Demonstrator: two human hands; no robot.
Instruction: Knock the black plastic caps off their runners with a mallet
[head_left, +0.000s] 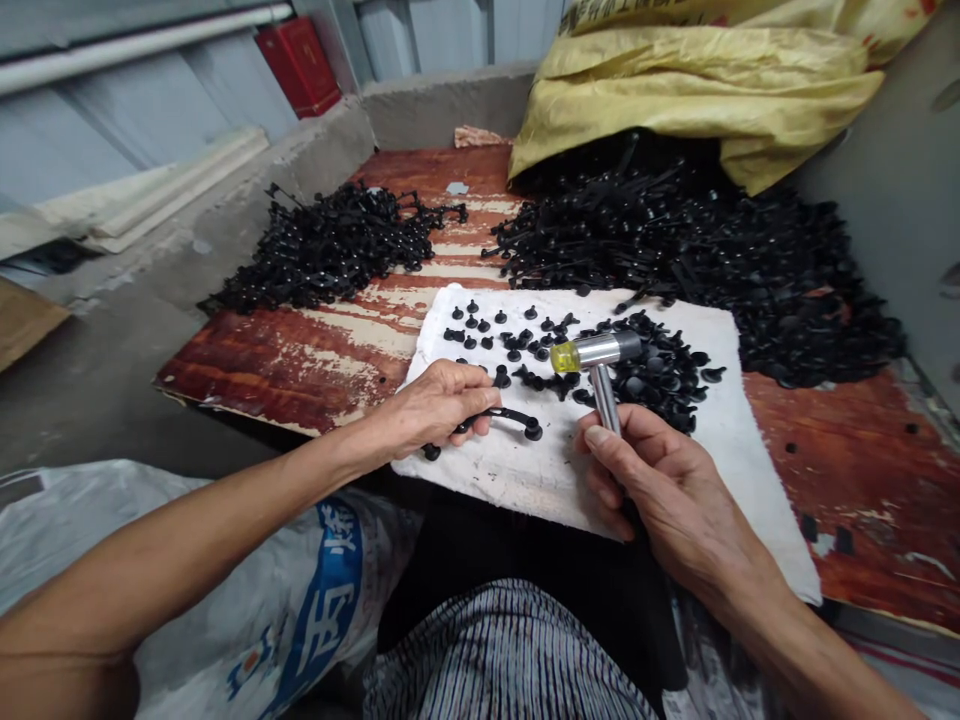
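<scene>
My left hand is closed on a slim black plastic strap with a round knob at its right end, held low over the white cloth. In my right hand is a small mallet, its metal head tipped yellow on the left and dark on the right. The mallet's head is raised above the cloth, apart from the strap. Small black round-based plugs stand spaced out on the cloth's far left. To their right lies a heap of loose black plugs.
A pile of black straps lies at the back left of the worn red-brown board. A larger heap of black parts spills from a yellow woven sack at the back right. A white printed bag sits at lower left.
</scene>
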